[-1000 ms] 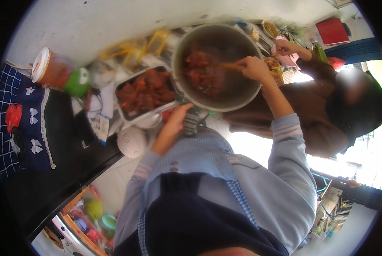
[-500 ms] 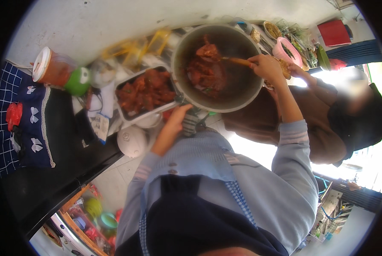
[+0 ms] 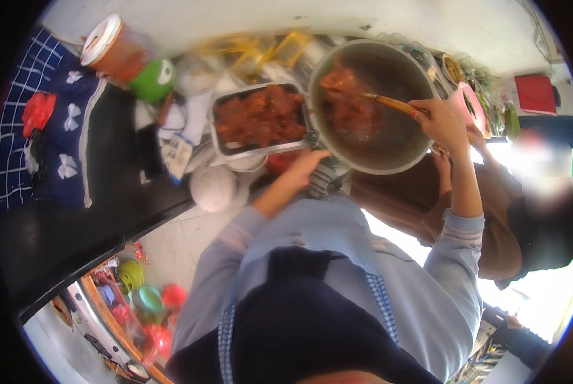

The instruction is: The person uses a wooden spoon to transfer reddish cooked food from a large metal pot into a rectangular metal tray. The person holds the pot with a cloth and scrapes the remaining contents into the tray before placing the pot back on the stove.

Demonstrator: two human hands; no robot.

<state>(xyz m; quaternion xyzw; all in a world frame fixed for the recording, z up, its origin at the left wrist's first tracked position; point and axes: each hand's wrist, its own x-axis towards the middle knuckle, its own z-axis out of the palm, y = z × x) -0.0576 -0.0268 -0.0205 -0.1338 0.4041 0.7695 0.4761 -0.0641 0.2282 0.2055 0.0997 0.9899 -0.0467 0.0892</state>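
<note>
1. The black counter [image 3: 75,224] took up the left side, its front edge running diagonally down to the left, with pale floor below it and to its right.
2. A second person in brown [image 3: 491,211] stood close against the right forearm, so there was little free room on that side.
3. The big metal pot [image 3: 421,137] sat tilted toward the camera at the top centre, its near rim just above the person's chest. Reddish-brown food [image 3: 350,109] lay in its left part, and the right part of the bowl showed bare metal.
4. A rectangular metal tray [image 3: 219,144] full of the same red pieces stood touching the pot's left rim, blocking that side.
5. A round white lid [image 3: 213,187] lay at the counter's edge, just below the tray.
6. A clear jar with a white lid [image 3: 110,48] and a green cup [image 3: 153,80] stood at the back left, well apart from the pot.
7. The right hand [image 3: 443,125] was closed around a wooden utensil [image 3: 389,102], whose tip reached into the food.
8. The left hand [image 3: 309,165] gripped a checked cloth [image 3: 325,179] against the pot's lower left rim.
</note>
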